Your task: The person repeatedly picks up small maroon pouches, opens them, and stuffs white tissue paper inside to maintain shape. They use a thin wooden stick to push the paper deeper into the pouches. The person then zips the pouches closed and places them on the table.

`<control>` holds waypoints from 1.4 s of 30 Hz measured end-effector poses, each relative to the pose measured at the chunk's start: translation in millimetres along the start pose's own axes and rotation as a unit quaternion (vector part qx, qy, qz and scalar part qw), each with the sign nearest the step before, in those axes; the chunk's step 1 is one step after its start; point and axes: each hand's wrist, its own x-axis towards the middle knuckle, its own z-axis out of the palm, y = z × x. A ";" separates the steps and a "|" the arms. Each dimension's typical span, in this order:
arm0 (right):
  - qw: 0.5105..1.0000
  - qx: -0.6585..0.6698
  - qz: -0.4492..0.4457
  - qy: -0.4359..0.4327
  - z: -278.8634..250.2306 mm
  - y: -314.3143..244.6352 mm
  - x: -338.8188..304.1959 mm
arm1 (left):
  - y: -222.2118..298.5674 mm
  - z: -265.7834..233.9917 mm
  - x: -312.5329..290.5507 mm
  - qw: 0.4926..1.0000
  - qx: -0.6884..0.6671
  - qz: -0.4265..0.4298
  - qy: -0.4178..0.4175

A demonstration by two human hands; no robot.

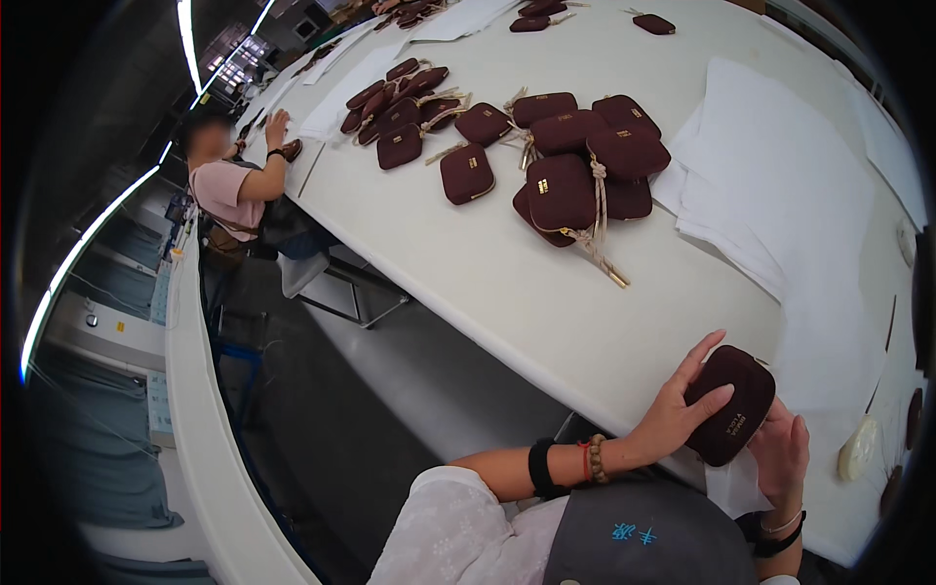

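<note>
- The long white table fills most of what I see, running away from me toward the far end of the room.
- White sheets lie stacked and overlapping on the table's right part, well past my hands.
- Another person sits at the table's far left edge, one arm resting on the top.
- A heap of dark red pouches with pale cord ties sits in the middle of the table, well apart from me; a second, smaller cluster lies farther back to the left.
- The dark red pouch I am working with sits at the near edge of the table, tilted, held between both my hands.
- My left hand wraps the pouch's left side, fingers spread over its top (beads and a dark band at that wrist).
- My right hand supports the pouch from below and to the right, fingers curled loosely against it.
- A small round cream-coloured thing lies on the table just right of my right hand.
</note>
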 end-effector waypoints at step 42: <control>0.935 -0.347 0.031 0.064 28.0 -2.5 2.6 | -5.0 32.9 3.6 0.992 -0.053 -0.107 0.036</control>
